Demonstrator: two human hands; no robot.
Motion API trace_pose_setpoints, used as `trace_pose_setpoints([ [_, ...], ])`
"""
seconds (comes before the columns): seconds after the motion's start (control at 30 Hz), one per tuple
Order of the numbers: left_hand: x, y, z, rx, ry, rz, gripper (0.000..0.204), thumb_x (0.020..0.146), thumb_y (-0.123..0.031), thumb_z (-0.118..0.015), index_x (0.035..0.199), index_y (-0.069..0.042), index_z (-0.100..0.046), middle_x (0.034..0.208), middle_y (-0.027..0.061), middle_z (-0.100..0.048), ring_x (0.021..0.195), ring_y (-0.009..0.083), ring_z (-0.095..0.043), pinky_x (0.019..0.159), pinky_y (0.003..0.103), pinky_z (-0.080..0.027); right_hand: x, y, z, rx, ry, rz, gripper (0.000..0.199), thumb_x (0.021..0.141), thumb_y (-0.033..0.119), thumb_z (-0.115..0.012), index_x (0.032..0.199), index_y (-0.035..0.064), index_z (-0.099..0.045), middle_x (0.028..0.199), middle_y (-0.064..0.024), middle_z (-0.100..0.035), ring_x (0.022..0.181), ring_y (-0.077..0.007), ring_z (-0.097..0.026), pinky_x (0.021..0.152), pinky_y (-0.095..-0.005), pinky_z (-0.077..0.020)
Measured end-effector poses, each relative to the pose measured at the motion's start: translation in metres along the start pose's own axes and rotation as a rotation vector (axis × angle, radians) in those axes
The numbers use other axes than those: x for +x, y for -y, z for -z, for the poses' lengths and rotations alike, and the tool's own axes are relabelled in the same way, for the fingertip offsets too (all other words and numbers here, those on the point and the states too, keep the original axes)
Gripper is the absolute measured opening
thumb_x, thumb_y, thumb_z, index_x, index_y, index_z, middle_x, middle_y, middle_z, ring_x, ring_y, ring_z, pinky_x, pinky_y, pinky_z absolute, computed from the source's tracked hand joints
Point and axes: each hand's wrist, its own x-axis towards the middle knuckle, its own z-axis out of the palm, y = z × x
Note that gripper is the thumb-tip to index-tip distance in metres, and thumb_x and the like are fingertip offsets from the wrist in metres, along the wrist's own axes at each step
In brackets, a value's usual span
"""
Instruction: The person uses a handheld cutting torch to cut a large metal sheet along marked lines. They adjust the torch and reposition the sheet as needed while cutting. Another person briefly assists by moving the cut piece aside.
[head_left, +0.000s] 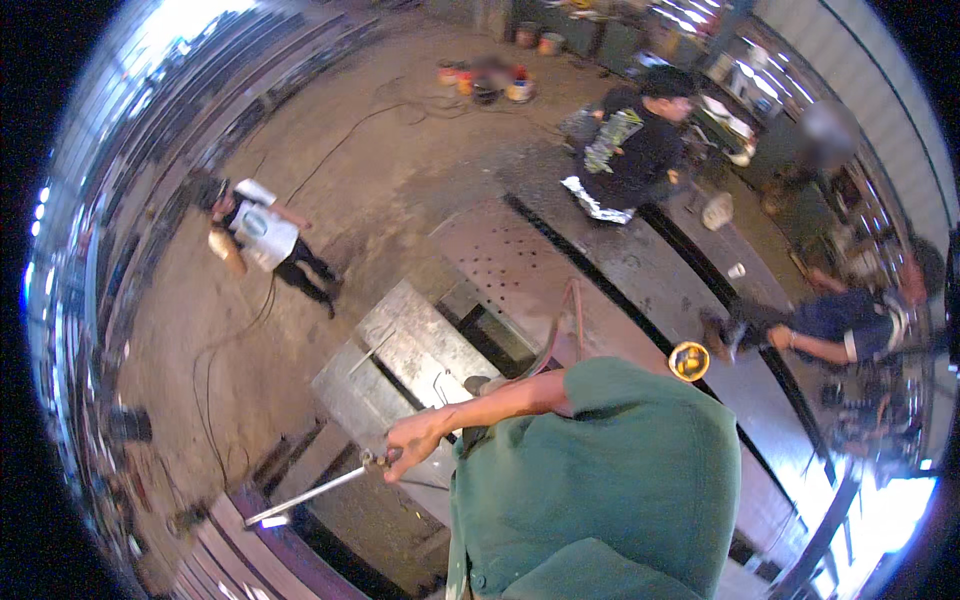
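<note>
My right hand [412, 442] reaches out to the left from the green sleeve, its fingers closed around the near end of a long, straight silvery metal rod [310, 496]. A small dark fitting [371, 459] sits on the rod right at the fingers; its kind is too small to tell. The rod's far end lies at a dark steel beam [275, 550], next to a small bright patch. Beneath and beyond my forearm are flat grey metal plates [405, 325], with a thin bent rod [372, 350] on them. My left hand is out of sight.
A perforated brown steel plate [480, 255] and long dark plates [650, 265] stretch away to the right. A yellow round container [689, 361] stands there. One person [265, 230] is at the left, another [640, 140] beyond the plates, another [850, 325] at the right. Cables [205, 380] cross the floor.
</note>
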Motion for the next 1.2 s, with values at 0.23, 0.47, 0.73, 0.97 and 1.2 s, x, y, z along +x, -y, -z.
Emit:
trace_pose_setpoints([
  [0.23,0.035,-0.043,0.014,-0.14,0.002,-0.151,0.047,0.087,-0.024,-0.077,0.124,0.002,-0.064,0.132,0.0228,-0.06,0.12,0.0339,-0.057,0.103,0.045,-0.044,-0.033,0.029,-0.003,0.08,-0.03,-0.055,0.059,0.089,0.06,-0.066,0.083,0.002,-0.066,0.067,-0.0071,-0.062,0.055,-0.0207,-0.059,0.044,-0.037,-0.0459],
  [0.47,0.083,-0.12,-0.041,0.076,-0.043,-0.771,0.039,0.089,-0.006,-0.072,0.126,0.004,-0.063,0.117,0.0217,-0.066,0.099,0.0303,-0.066,0.084,0.04,-0.053,-0.055,0.03,-0.004,0.185,-0.131,0.016,0.051,0.089,0.053,-0.066,0.08,0.0031,-0.065,0.065,-0.0062,-0.062,0.05,-0.0202,-0.057,0.041,-0.0359,-0.045],
  [0.73,0.07,-0.117,-0.057,-0.083,0.083,-0.534,0.031,0.087,-0.006,-0.073,0.115,0.006,-0.067,0.1,0.0198,-0.071,0.086,0.0304,-0.068,0.078,0.039,-0.053,-0.055,0.015,-0.017,0.1,-0.146,-0.043,0.054,0.088,0.055,-0.066,0.086,0.0017,-0.068,0.07,-0.0079,-0.065,0.051,-0.0199,-0.057,0.045,-0.0372,-0.0446],
  [0.97,0.072,-0.078,-0.052,-0.028,0.069,-0.558,0.028,0.092,-0.003,-0.067,0.117,0.009,-0.066,0.1,0.015,-0.072,0.09,0.0217,-0.068,0.078,0.034,-0.055,-0.047,0.006,-0.04,-0.007,-0.144,-0.04,0.06,0.086,0.061,-0.066,0.087,0.0005,-0.07,0.064,-0.009,-0.064,0.047,-0.0195,-0.055,0.044,-0.0377,-0.042],
  [1.2,0.056,-0.089,-0.046,-0.054,-0.017,-0.556,0.031,0.088,-0.011,-0.073,0.114,0.004,-0.069,0.1,0.0159,-0.071,0.081,0.0246,-0.067,0.065,0.033,-0.05,-0.045,-0.002,-0.04,0.035,-0.091,0.031,0.052,0.089,0.054,-0.066,0.1,0.003,-0.071,0.072,-0.0095,-0.068,0.053,-0.0197,-0.058,0.049,-0.0371,-0.0466],
])
